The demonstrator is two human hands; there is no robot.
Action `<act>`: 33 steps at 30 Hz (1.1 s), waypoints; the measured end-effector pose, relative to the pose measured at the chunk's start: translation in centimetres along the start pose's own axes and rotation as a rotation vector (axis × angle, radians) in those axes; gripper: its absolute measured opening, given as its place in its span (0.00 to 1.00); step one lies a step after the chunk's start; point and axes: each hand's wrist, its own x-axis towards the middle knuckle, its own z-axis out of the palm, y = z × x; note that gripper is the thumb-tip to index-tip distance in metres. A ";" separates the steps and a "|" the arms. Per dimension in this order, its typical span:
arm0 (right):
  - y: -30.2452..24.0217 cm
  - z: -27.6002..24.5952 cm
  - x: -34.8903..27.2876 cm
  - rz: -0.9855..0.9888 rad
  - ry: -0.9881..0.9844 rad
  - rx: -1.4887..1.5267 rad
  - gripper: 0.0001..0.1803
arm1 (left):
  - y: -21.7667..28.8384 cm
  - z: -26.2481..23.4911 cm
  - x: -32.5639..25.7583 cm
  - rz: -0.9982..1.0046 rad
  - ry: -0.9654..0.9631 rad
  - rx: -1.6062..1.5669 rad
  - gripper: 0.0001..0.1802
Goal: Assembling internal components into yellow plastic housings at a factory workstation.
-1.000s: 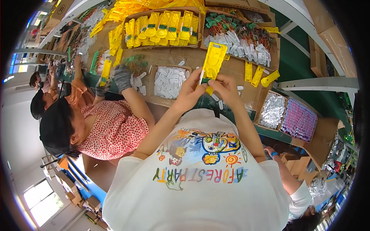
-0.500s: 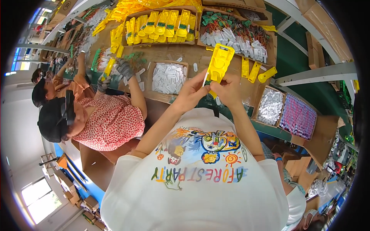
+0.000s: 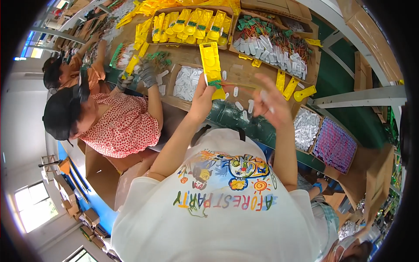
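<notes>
At 1 o'clock sits one box of wired parts (image 3: 315,63); at 12, one box of yellow housings (image 3: 168,44); at 11, one tray of white pieces (image 3: 171,78). The right hand (image 3: 276,105), at 1, is blurred with fingers spread; I cannot tell whether it grips anything. The left hand (image 3: 202,100) pinches one yellow housing (image 3: 211,61) at 12: probably light, stiff, slightly slippery, best held by its side edges. Three loose housings (image 3: 289,88) lie at 2. The held one's single green board (image 3: 214,83) and thin wires (image 3: 240,84) look fragile.
</notes>
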 end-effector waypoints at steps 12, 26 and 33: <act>-1.4 -0.7 8.3 -0.132 0.713 -0.773 0.27 | -1.3 1.7 2.7 0.053 -0.034 0.193 0.15; -0.5 -2.3 14.6 0.244 1.051 -1.343 0.28 | -1.5 -0.6 4.3 0.296 0.078 0.932 0.23; 0.6 -6.1 15.0 0.119 0.366 -0.801 0.41 | -0.3 -2.6 5.6 0.279 -0.168 0.779 0.13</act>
